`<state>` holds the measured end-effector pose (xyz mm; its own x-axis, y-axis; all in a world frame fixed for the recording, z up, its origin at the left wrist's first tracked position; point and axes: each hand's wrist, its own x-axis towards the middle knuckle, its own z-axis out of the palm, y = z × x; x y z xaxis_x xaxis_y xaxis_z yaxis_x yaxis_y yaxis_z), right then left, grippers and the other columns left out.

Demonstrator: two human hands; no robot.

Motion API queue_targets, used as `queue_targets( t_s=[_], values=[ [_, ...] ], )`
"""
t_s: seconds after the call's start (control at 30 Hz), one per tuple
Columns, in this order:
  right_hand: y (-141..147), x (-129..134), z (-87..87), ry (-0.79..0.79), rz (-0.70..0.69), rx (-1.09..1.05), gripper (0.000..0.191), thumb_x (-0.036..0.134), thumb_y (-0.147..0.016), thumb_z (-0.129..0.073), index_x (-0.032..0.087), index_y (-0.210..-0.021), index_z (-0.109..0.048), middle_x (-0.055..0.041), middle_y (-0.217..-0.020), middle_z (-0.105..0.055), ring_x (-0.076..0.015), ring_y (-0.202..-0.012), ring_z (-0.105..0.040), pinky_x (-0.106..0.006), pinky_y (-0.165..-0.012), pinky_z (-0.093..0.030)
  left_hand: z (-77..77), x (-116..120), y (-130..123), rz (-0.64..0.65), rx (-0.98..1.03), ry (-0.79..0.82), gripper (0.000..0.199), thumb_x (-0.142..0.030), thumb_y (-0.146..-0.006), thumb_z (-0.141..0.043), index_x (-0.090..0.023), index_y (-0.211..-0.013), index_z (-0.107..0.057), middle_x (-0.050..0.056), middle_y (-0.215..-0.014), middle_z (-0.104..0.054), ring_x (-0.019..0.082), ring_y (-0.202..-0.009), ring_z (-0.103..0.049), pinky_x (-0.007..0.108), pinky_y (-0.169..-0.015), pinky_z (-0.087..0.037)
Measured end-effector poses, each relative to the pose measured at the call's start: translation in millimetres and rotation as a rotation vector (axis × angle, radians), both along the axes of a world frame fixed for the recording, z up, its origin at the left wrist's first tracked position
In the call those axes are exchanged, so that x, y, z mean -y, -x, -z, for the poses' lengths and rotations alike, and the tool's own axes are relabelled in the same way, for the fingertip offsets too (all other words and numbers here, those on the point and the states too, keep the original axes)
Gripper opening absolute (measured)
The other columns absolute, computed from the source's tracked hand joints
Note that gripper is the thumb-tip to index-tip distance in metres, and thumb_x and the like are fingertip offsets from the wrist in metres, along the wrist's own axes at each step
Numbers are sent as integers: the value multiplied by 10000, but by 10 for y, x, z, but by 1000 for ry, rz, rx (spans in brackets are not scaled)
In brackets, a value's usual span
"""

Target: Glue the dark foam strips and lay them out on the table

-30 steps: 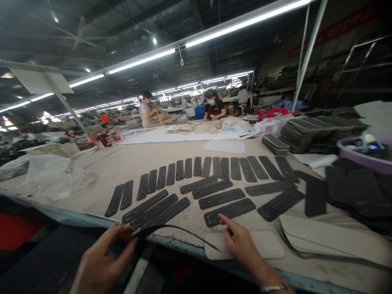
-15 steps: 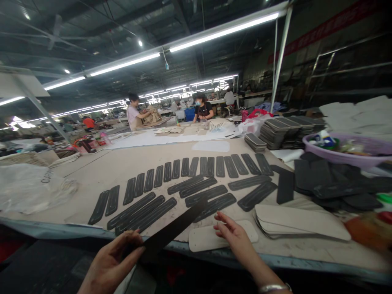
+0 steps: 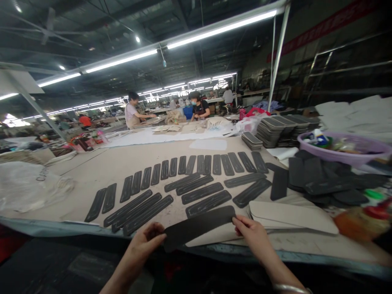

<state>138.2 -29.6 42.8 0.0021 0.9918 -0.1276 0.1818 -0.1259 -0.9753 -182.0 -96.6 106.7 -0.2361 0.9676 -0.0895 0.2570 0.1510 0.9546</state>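
Observation:
A long dark strip with rounded corners (image 3: 199,225) is stretched between my hands at the table's near edge. Its left end is pinched by my left hand (image 3: 150,241), and its upper right corner by my right hand (image 3: 251,230). Under the strip, a pale board (image 3: 214,235) is partly hidden. Beyond it, several black glossy strips (image 3: 206,192) lie flat on the beige table (image 3: 147,153), some upright in a curved row, others slanted. Right of my right hand rests a stack of pale boards (image 3: 290,215).
Black pieces (image 3: 321,175) are heaped at the right, near a purple basin (image 3: 346,153) and a red-capped bottle (image 3: 364,220). Stacked dark pieces (image 3: 269,130) stand behind. A plastic bag (image 3: 27,185) lies left. Two people (image 3: 133,112) work across the table.
My right hand has closed on the strip's free end. The strip has come down from a steep slant to lie nearly level over the pale board, and my left hand has moved right.

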Motion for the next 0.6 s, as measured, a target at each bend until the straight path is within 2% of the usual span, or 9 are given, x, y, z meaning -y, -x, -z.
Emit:
queue_targets(
  t_s=[0.13, 0.2, 0.27, 0.37, 0.6],
  values=[
    [-271, 16, 169, 54, 37, 214, 475, 514, -722, -506, 167, -1023, -627, 29, -556, -573, -188, -551, -568, -297, -586, -417, 539, -321, -176, 43, 55, 51, 396, -414, -563, -735, -161, -789, -531, -50, -546, -528, 95, -496, -477, 203, -488, -332],
    [-358, 13, 250, 64, 66, 294, 438, 496, -725, -487, 184, -1013, -594, 31, -600, -598, -185, -548, -578, -300, -583, -418, 772, -458, -243, 38, 43, 86, 412, -400, -535, -735, -167, -783, -504, -68, -505, -495, 87, -457, -438, 203, -473, -298],
    [-409, 10, 303, 77, 83, 385, 341, 479, -731, -481, 208, -914, -577, 24, -640, -622, -185, -566, -592, -305, -601, -422, 921, -551, -291, 43, -7, 133, 380, -369, -542, -726, -171, -769, -496, -73, -494, -483, 89, -454, -437, 205, -474, -299],
    [-431, 9, 329, 78, 88, 509, 258, 451, -738, -482, 230, -832, -575, 19, -655, -637, -197, -628, -615, -315, -644, -421, 982, -603, -333, 60, -106, 177, 306, -311, -590, -710, -178, -773, -505, -71, -516, -495, 97, -475, -471, 205, -481, -318],
    [-393, 16, 356, 34, 143, 635, 231, 422, -736, -511, 240, -802, -638, -3, -737, -675, -221, -759, -636, -321, -687, -428, 933, -597, -341, 90, -300, 201, 162, -189, -688, -633, -183, -803, -520, -81, -529, -495, 106, -511, -515, 201, -506, -340]
  ],
)
